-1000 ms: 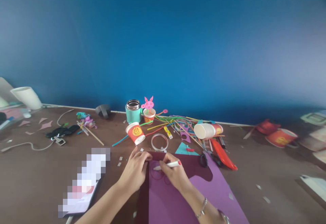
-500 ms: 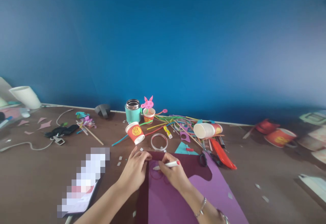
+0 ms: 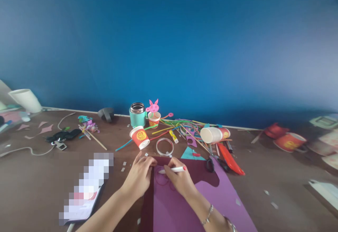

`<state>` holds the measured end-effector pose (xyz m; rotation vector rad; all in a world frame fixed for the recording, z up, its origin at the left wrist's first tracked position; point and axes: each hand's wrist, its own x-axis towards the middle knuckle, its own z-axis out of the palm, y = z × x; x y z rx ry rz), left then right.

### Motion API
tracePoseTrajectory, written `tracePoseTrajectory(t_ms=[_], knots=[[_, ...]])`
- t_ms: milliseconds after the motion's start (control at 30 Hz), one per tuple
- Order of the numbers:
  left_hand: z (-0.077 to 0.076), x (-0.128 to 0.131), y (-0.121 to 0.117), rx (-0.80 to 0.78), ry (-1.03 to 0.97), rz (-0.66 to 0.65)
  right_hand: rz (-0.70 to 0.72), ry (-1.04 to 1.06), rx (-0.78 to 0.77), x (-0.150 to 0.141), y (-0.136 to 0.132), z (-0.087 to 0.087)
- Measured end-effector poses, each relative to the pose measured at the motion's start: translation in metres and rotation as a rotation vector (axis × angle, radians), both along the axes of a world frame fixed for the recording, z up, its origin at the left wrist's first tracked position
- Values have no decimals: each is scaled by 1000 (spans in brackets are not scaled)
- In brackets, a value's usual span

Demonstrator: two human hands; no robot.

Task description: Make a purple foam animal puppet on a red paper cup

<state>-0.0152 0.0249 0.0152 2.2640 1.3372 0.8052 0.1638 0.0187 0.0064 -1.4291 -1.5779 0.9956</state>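
In my right hand [image 3: 179, 180] is a white marker with a red end [image 3: 176, 169], gripped like a pen. Its tip touches the purple paper [image 3: 182, 211] near the upper left corner, where thin red curved outlines are drawn. My left hand [image 3: 139, 177] rests with fingers apart at the paper's left edge, its fingertips touching the sheet's corner. Beneath the purple paper lies a dark maroon sheet [image 3: 204, 172], visible through a curved cutout and along the left side. Black-handled scissors [image 3: 210, 165] lie across the top right of the sheets.
A phone [image 3: 87, 196] lies left of my forearm. Behind the sheets are a tape roll [image 3: 165, 146], a tipped red paper cup [image 3: 139, 137], a teal jar [image 3: 137, 117], a cup with a pink rabbit figure [image 3: 154, 117], and several pipe cleaners. A red pouch [image 3: 231, 160] lies right.
The marker tip has shifted very slightly up along the red outline. My left hand stays in place at the paper's edge.
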Motion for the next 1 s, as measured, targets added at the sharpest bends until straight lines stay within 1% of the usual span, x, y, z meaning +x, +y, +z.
tracePoseTrajectory(t_ms=[267, 600, 833, 1000], knots=[[1, 0, 0, -2, -13, -7, -28, -2, -1, -1, 1, 3], [3, 0, 0, -11, -5, -11, -47, -24, 33, -1, 0, 3], [4, 0, 0, -11, 6, -13, -48, -14, 10, -1, 0, 3], [3, -1, 0, -13, -3, -15, -52, -15, 21, 0, 1, 3]])
